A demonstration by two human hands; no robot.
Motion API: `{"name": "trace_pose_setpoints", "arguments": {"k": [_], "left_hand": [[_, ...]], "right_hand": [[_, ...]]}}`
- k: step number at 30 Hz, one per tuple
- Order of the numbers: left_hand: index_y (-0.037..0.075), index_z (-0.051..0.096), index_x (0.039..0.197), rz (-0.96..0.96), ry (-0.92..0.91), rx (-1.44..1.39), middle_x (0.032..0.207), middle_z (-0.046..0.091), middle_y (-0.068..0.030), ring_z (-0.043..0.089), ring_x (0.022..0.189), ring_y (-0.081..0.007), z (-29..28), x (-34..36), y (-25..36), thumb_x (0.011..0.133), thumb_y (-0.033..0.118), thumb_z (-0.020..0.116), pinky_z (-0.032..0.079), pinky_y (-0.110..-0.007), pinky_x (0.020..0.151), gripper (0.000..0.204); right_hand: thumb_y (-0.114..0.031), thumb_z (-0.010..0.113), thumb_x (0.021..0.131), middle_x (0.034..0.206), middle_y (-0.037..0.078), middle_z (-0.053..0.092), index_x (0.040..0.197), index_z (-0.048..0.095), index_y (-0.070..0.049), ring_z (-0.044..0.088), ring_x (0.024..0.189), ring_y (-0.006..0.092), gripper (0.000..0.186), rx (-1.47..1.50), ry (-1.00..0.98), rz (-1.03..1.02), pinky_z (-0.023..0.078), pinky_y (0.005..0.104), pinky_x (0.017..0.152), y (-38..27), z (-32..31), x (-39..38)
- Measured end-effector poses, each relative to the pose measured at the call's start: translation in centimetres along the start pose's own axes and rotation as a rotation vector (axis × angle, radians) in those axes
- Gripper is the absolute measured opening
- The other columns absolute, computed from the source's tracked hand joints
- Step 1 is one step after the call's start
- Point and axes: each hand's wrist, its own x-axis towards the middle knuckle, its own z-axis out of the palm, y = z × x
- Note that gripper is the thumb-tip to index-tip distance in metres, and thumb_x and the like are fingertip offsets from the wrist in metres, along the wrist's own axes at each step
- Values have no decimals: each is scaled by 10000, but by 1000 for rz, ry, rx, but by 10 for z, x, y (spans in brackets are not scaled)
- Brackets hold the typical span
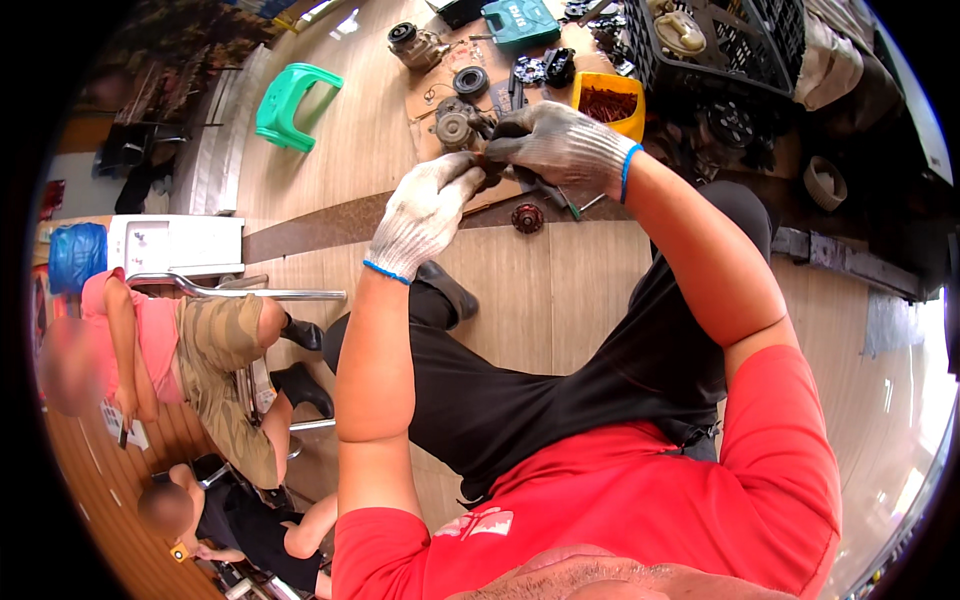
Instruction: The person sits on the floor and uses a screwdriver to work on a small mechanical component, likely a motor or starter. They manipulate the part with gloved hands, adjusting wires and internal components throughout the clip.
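Note:
Both hands wear white knit gloves with blue cuffs and dirty grey fingers. My left hand [422, 212] and my right hand [572, 148] meet in front of me, fingers pinched together on a small dark thing that the gloves mostly hide. Just beyond them a round grey metal machine part [455, 128] lies on a sheet of cardboard [428, 98]. A black ring-shaped pulley [470, 80] rests behind it. Below my right hand a thin tool with a green end [574, 211] shows in part. Nearer to me, a small dark red round part [527, 217] lies on the floor.
A yellow container [638, 122] of reddish-brown pieces stands beyond my right hand, near a black crate [690, 75]. Farther back are a teal case [522, 24] and a metal compressor [418, 46]. A green stool [297, 100] stands left; two people sit at the lower left.

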Motion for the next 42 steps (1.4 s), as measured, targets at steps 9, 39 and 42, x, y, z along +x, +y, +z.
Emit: {"name": "trace_pose_setpoints", "arguments": {"k": [9,39,42], "left_hand": [[-77,554,1298,-459,326,-1158,1190,666,-193,663,1066,-288,11,9,-5,1042,167,531,518,-384,984,355],[-57,629,1126,-263,31,-1769,730,495,-33,454,575,-166,-34,-6,0,1040,252,538,388,-311,521,334],[-62,642,1101,-304,-108,-1452,765,602,-69,556,612,-171,-38,-11,5,1025,233,560,457,-316,545,315]], "right_hand": [[-52,593,903,959,120,646,1146,689,-99,637,832,247,266,200,139,-36,520,355,701,-13,22,-1],[-157,791,790,870,99,701,1069,725,-43,629,784,176,308,361,-110,-412,509,315,699,33,-12,-11],[-218,761,843,748,90,662,1052,714,-35,582,690,146,281,257,-134,-189,470,325,634,27,-13,-14]]}}
